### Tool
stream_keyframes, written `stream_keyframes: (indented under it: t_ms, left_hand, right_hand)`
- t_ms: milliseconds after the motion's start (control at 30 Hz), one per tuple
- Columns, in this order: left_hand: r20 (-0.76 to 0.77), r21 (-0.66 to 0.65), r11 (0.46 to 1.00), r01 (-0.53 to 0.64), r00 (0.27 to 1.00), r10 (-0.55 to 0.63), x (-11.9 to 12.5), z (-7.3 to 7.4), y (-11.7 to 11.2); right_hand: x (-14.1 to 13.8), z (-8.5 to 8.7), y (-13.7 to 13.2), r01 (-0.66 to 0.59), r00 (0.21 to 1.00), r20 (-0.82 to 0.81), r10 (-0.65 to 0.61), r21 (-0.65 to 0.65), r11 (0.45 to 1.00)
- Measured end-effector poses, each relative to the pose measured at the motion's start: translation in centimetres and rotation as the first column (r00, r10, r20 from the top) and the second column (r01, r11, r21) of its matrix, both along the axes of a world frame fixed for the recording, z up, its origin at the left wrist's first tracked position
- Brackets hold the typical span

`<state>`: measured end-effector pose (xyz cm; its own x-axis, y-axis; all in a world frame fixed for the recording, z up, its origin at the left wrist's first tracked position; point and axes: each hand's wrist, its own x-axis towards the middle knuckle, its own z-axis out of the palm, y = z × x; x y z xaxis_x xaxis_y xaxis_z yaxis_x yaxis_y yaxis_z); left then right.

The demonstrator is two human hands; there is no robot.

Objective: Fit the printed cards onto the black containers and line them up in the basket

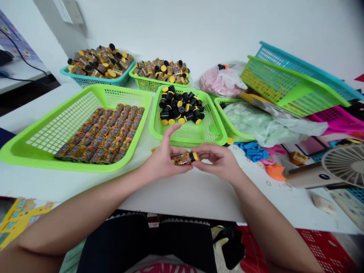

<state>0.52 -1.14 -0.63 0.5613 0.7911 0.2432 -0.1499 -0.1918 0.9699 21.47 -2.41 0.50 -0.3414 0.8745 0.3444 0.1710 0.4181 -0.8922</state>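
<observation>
My left hand [160, 161] holds a small printed yellow canister [183, 159] lying sideways above the table's front part, its index finger raised. At the canister's right end, my right hand [220, 161] pinches the black and yellow cap [194, 156] between thumb and fingers. Just beyond my hands is a green basket [209, 138] with a heap of loose black and yellow caps [182, 106]. To the left, a larger green basket [54, 117] contains neat rows of printed canisters [106, 131].
At the back stand a blue basket [93, 80] and a green basket [148, 84], both heaped with canisters. Stacked baskets [290, 87] lean at the right above plastic bags [256, 121]. A fan [344, 163] and blue balloon-like pieces [251, 151] lie on the right of the white table [182, 197].
</observation>
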Motion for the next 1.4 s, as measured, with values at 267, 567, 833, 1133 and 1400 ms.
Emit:
stream_keyframes:
  t_ms: [267, 567, 833, 1133, 1400]
  left_hand:
    - [-0.147, -0.024, 0.999, 0.043, 0.988, -0.046, -0.4, 0.0, 0.5]
    - [0.015, -0.189, 0.943, 0.273, 0.961, -0.275, -0.7, 0.8, 0.3]
    - [0.262, -0.387, 0.885, 0.258, 0.951, -0.163, -0.2, 0.4, 0.3]
    - [0.247, -0.375, 0.895, 0.242, 0.957, -0.155, 0.9, -0.2, -1.4]
    - [0.244, -0.253, 0.912, 0.322, 0.934, -0.261, 0.6, 0.1, -1.8]
  right_hand:
    - [-0.3, -0.3, -0.4, -0.067, 0.998, 0.015, 0.067, 0.042, 0.997]
    - [0.6, -0.2, -0.1, -0.196, 0.98, 0.058, 0.189, 0.17, 0.966]
    - [-1.3, -0.8, -0.7, -0.218, 0.934, 0.354, 0.05, 0.455, 0.863]
    - [-3.6, -1.2, -2.3, -0.012, 0.912, 0.296, -0.286, 0.714, 0.7]
    - [-3.9, -0.7, -2.6, -0.092, 0.916, 0.311, -0.254, 0.779, 0.62]
